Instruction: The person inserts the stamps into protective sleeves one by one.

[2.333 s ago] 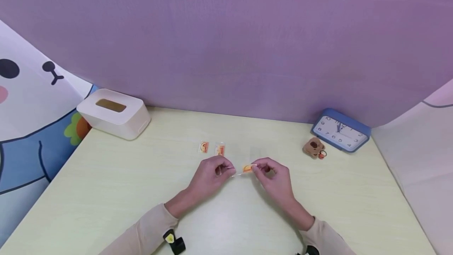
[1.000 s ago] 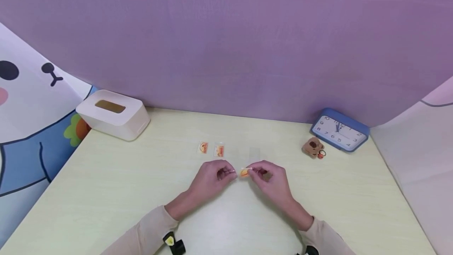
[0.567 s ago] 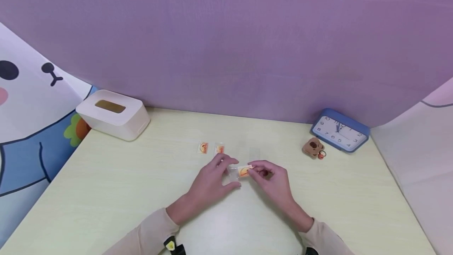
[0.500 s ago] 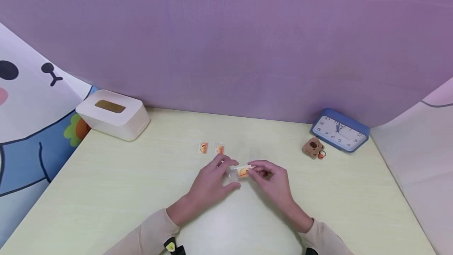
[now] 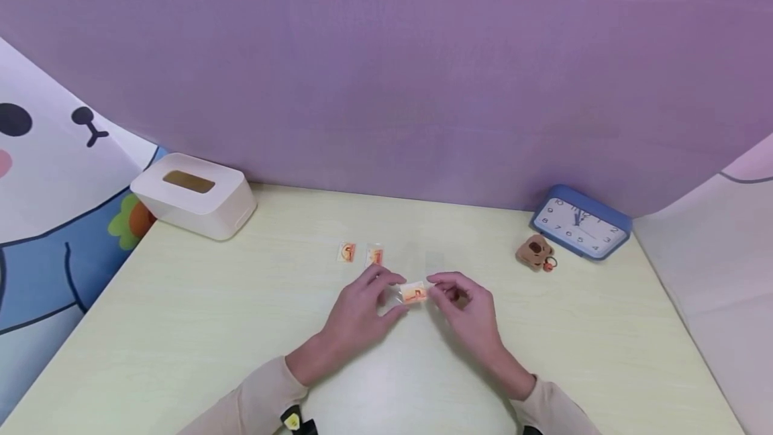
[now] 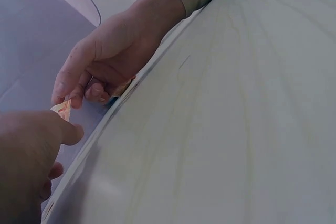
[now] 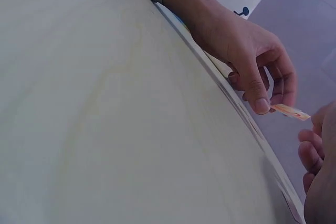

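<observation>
Looks like a home-style nook, w/ tbl (image 5: 211, 301), purple cloth (image 5: 386, 79), cartoon print (image 5: 54, 180), tissue box (image 5: 211, 205) & clock (image 5: 582, 225)

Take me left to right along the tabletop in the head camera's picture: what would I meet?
White slotted box, first orange packet, second orange packet, orange-and-white card, right hand, brown animal-head charm, blue clock.

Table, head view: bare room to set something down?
Bare: between white tissue box and left hand; right of the right hand, nearer than the bear keychain. Crowded: around both hands, orange-printed packets and clear sleeve; back right corner, by the blue clock.
</observation>
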`<state>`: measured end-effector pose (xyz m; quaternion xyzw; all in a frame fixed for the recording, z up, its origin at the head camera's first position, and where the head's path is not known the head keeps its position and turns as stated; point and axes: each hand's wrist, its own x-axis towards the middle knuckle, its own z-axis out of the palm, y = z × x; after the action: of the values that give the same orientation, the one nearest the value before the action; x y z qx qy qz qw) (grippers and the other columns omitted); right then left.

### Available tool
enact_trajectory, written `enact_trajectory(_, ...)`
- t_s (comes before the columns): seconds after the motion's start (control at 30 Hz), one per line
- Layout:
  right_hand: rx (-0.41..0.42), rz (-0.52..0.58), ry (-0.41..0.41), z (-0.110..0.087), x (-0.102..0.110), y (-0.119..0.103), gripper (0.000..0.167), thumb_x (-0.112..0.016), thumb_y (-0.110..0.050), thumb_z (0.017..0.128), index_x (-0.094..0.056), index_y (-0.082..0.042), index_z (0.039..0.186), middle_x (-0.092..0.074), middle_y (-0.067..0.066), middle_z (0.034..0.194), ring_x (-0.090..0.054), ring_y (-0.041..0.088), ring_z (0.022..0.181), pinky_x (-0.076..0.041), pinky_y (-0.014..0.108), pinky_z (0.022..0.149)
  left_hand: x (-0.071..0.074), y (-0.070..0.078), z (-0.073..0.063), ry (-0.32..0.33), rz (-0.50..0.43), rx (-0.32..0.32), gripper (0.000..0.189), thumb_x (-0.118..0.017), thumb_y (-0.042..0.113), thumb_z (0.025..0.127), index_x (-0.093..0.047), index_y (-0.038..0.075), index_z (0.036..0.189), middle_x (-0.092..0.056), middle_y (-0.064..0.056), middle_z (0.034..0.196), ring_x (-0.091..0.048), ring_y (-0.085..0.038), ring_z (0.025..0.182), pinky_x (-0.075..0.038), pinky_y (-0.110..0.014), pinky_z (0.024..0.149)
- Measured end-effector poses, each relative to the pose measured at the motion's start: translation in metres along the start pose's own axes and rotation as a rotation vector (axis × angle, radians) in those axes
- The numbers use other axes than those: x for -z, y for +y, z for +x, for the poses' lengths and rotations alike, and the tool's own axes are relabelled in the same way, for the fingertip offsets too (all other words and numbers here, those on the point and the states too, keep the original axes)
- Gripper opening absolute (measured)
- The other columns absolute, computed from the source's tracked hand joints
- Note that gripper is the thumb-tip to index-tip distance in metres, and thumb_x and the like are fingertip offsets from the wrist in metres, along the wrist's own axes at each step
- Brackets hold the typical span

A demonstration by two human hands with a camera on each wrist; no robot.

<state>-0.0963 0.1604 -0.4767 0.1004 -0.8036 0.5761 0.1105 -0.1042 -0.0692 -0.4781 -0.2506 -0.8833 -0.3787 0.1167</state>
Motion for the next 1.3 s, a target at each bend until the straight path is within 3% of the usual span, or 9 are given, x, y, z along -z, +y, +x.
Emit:
enact_trajectory(0.2, 0.065, -0.005, 0.007, -0.0014, 0.0028, 0.0008, 0.019, -0.081, 0.009, 0.095, -0.084, -0.009, 0.099, -0.077, 0.003, 0.087, -0.06, 0.009, 0.074, -0.048, 0.019, 0.064, 0.0007, 0.0014, 0.0002, -0.004, -0.019, 0.033, 0.043, -0.096, 0.02, 0.09, -0.077, 0.012, 0.128, -0.067, 0.001, 0.114, -0.06, -0.009, 0.08, -0.053, -0.025, 0.07)
enact_trajectory(0.6, 0.097, 0.0, -0.054, -0.0015, 0.0035, 0.0056, 0.019, -0.081, 0.009, 0.094, -0.085, -0.009, 0.101, -0.076, 0.003, 0.087, -0.062, 0.01, 0.076, -0.051, 0.02, 0.068, 0.0003, 0.0007, 0.0001, -0.003, -0.051, 0.022, 0.043, -0.095, 0.018, 0.09, -0.075, 0.011, 0.128, -0.066, 0.003, 0.116, -0.061, -0.008, 0.081, -0.055, -0.024, 0.072)
enact_trajectory(1.3, 0.135, 0.035, -0.181, -0.0029, 0.0006, 0.0064, 0.019, -0.078, 0.007, 0.097, -0.085, -0.007, 0.107, -0.071, 0.001, 0.086, -0.058, 0.01, 0.074, -0.049, 0.02, 0.065, -0.0009, -0.0015, -0.0014, -0.017, -0.073, -0.058, 0.04, -0.092, 0.016, 0.094, -0.074, 0.01, 0.129, -0.067, -0.001, 0.121, -0.063, -0.009, 0.085, -0.058, -0.022, 0.076)
